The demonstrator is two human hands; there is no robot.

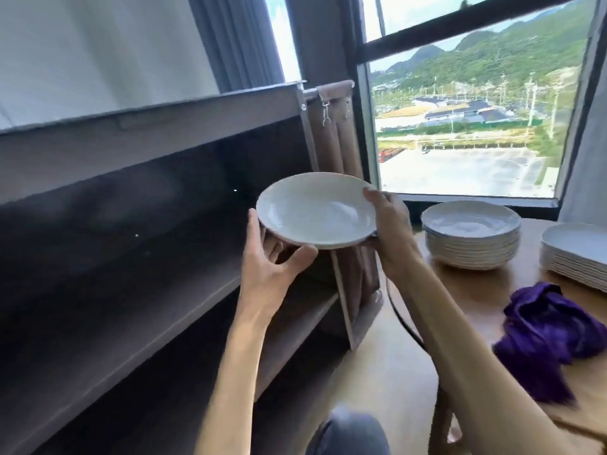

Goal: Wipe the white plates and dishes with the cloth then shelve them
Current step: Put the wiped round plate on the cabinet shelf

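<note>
Two bare hands hold one white dish (317,210) in the air at the middle of the head view, in front of the open side of a dark shelf unit (138,244) that fills the frame from 7 to 11 o'clock. The left hand (272,270) grips the dish at its 7 o'clock edge: the thumb curls up over the near rim and the fingers lie underneath, mostly hidden by the dish. The right hand (392,231) grips the rim at 3 o'clock, thumb on top of the edge and fingers wrapped below. The dish sits roughly level, tilted slightly toward the camera, so its shallow glossy inside shows. At 3 o'clock from the dish, a stack of round white dishes (471,236) stands on a wooden table (486,290), well apart from the hands. At the far right edge a second stack of white plates (578,254) rests on the same table, cut off by the frame. A crumpled purple cloth (548,333) lies on the table at 4 o'clock, near its front edge, touched by neither hand. Behind the table a large window (466,126) looks onto green hills and buildings. A grey curtain (239,41) hangs at 12 o'clock, above the shelf unit.
</note>
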